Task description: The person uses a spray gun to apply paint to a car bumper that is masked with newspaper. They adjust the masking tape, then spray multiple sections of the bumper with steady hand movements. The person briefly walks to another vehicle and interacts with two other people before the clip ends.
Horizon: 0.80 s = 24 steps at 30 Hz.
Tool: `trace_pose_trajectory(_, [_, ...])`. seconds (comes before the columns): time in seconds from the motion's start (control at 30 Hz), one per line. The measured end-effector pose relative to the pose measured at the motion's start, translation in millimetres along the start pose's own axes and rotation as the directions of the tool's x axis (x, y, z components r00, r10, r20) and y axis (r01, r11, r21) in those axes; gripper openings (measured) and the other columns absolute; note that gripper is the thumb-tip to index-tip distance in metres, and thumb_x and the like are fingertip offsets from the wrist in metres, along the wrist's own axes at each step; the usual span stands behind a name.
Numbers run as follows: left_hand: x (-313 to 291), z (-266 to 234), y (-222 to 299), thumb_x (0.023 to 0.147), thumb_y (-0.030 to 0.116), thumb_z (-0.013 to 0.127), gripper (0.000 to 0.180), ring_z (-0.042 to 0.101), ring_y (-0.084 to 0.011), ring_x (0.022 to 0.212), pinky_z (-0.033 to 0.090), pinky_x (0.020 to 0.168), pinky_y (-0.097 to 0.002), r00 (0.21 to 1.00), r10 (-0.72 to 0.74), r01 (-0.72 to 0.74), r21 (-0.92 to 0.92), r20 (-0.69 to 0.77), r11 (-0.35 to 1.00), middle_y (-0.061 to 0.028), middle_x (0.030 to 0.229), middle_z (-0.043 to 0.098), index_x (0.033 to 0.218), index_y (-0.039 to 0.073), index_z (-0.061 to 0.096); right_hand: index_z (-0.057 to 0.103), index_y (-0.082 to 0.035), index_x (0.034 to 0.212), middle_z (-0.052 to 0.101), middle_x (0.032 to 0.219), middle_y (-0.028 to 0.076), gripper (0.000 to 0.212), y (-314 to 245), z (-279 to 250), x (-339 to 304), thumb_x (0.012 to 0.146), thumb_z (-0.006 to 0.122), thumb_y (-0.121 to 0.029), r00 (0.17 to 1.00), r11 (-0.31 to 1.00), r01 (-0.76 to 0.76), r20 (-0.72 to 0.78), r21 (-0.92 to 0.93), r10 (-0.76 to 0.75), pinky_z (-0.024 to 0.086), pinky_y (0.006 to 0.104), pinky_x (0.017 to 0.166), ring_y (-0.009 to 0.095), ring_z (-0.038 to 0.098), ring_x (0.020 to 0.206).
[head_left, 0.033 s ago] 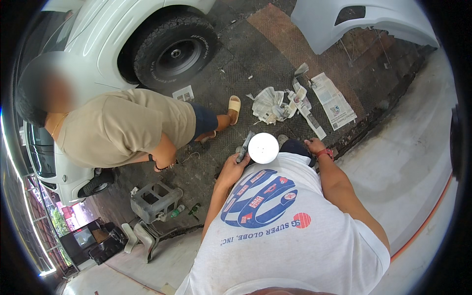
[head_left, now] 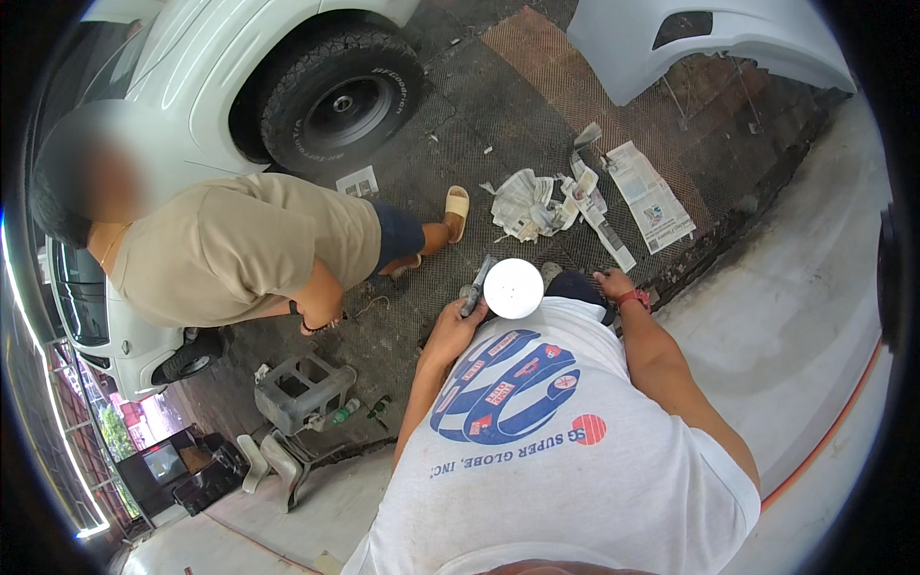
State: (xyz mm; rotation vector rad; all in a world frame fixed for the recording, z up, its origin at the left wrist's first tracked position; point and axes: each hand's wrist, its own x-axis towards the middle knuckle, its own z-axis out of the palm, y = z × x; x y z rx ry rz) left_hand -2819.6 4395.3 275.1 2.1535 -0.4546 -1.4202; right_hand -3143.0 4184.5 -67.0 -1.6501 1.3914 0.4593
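My left hand is closed around a grey metal spray gun. Its round white cup lid faces up, just in front of my shirt. Beside my dark shorts on the right is my right hand, with a red band at the wrist. Its fingers are curled in; a small dark bit shows at the fingertips, too small to name. The two hands are apart, with the white lid and my shorts between them.
Crumpled newspaper and a flat newspaper sheet lie on the dark matted floor ahead. A person in a tan shirt stands at left beside a white vehicle. A grey plastic stool and a pale bumper are nearby.
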Motion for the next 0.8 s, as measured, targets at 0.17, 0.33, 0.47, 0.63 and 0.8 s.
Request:
trace_pose_trajectory(0.17, [11,2,-14,0.106,0.031,0.066,0.038,0.066,-0.0182,0.088,0.052,0.084,-0.0372,0.999,0.003,-0.002,0.018,-0.043,1.0,-0.0127,0.1,0.076,0.119,-0.005,0.071,0.07,0.006,0.133,0.068,0.138,0.03,0.074,0,-1,6,0.097,0.066,-0.059,0.999,0.999,0.037,-0.012,-0.002,-0.037,0.049,0.0472,0.114,0.042,0.064,0.132])
trace_pose_trajectory(0.33, [24,-1,-16,0.106,0.03,0.066,0.037,0.066,-0.0184,0.088,0.051,0.085,-0.0369,0.997,0.016,-0.014,0.027,-0.07,1.0,-0.0128,0.1,0.076,0.118,-0.005,0.071,0.07,0.005,0.134,0.067,0.139,0.03,0.073,-9,-7,13,0.098,0.065,-0.058,0.998,0.999,0.047,-0.033,-0.005,-0.047,0.048,0.0476,0.115,0.041,0.063,0.134])
trace_pose_trajectory(0.47, [18,-1,-9,0.106,0.029,0.066,0.037,0.067,-0.019,0.091,0.052,0.087,-0.037,0.998,0.042,-0.042,0.007,-0.046,0.999,-0.0133,0.102,0.076,0.12,-0.005,0.071,0.069,0.005,0.136,0.066,0.141,0.031,0.073,-10,-11,13,0.099,0.065,-0.057,0.999,0.999,0.051,-0.018,-0.016,-0.051,0.047,0.0476,0.115,0.042,0.062,0.135])
trace_pose_trajectory(0.63, [13,-5,-9,0.106,0.056,0.063,0.061,0.074,-0.0277,0.098,0.055,0.089,-0.0404,0.996,0.093,-0.093,-0.014,-0.003,0.996,-0.023,0.11,0.075,0.124,-0.001,0.075,0.068,0.005,0.137,0.068,0.137,0.031,0.072,-5,-4,19,0.098,0.067,-0.056,0.998,0.998,0.061,-0.028,0.021,-0.06,0.048,0.0468,0.114,0.042,0.064,0.132])
trace_pose_trajectory(0.8, [19,-7,-17,0.105,0.056,0.063,0.059,0.074,-0.0265,0.094,0.055,0.087,-0.0397,0.998,0.055,-0.053,-0.051,0.043,0.997,-0.021,0.106,0.076,0.125,0.002,0.076,0.07,0.003,0.137,0.073,0.131,0.029,0.072,4,-1,30,0.097,0.07,-0.056,0.999,1.0,0.027,-0.024,0.01,-0.027,0.05,0.0462,0.112,0.038,0.069,0.129])
